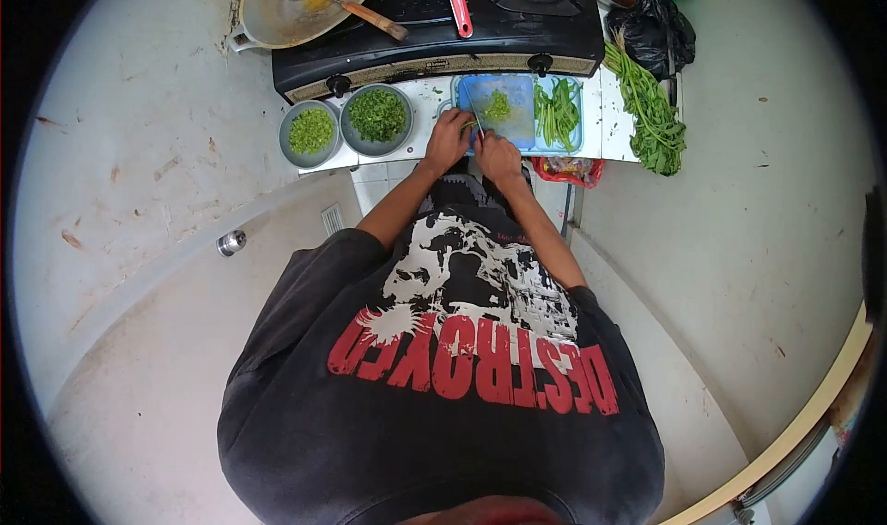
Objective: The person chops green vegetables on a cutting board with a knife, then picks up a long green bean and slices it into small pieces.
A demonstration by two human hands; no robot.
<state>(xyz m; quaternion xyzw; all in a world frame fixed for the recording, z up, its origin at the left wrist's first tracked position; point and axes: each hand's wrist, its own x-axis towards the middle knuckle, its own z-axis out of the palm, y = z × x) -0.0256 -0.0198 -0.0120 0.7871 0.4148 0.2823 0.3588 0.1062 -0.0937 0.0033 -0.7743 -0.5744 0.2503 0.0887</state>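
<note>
My right hand (pixel 499 158) is closed round the handle of a knife (pixel 474 109), whose blade points away from me over a blue cutting board (pixel 519 135). Just left of the blade, my left hand (pixel 449 141) is closed on a few green stems (pixel 468 124), partly hidden by its fingers. A small heap of chopped greens (pixel 497 107) lies on the board, to the right of the knife. Beside it, a bunch of leafy greens (pixel 558 115) rests on a light blue tray (pixel 577 143), which also bears the board.
Two grey bowls stand left: one with light chopped greens (pixel 311 131), one with darker chopped leaves (pixel 377 115). Behind is a black gas stove (pixel 425 40) with a wok (pixel 268 17) and wooden-handled spatula (pixel 370 19). Long greens (pixel 651 109) and a black bag (pixel 654 31) lie right.
</note>
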